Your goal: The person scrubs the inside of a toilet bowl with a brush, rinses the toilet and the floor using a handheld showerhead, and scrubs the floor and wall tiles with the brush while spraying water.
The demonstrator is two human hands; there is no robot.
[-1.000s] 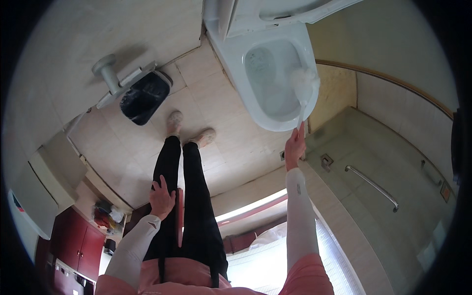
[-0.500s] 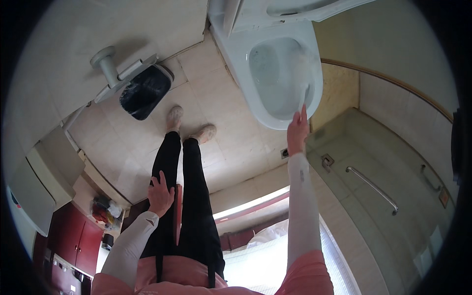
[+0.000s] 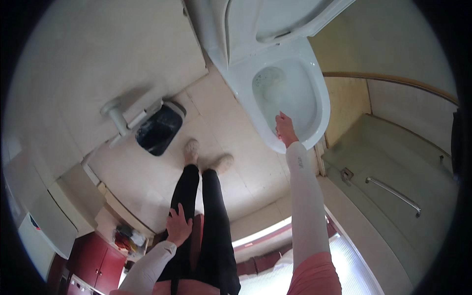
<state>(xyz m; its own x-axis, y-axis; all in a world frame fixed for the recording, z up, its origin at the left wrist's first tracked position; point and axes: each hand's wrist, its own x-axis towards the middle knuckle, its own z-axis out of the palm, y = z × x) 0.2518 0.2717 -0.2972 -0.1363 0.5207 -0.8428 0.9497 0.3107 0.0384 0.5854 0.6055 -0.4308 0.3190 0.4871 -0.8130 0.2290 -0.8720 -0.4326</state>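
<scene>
My right hand (image 3: 285,129) is closed in a fist over the near side of the white toilet bowl (image 3: 322,115). In it is a toilet brush with a white handle, which showed clearly a moment earlier; now it is hardly distinguishable against the white bowl. Cloudy, bubbly water (image 3: 269,81) lies in the bowl's left part. The lid and seat (image 3: 290,19) are raised. My left hand (image 3: 178,227), fingers spread and holding nothing, rests on or just above my left thigh.
Left of my feet a black-lined trash bin (image 3: 160,130) stands beside a white pipe fitting (image 3: 118,120) on the wall. To the right are a glass panel (image 3: 388,172) and a metal bar (image 3: 393,196). A dark red cabinet (image 3: 96,263) is at lower left.
My right hand has moved left and farther over the bowl, and the handle no longer shows plainly. The whole view has shifted, with the toilet and bin lower in it. My left hand stays by my thigh.
</scene>
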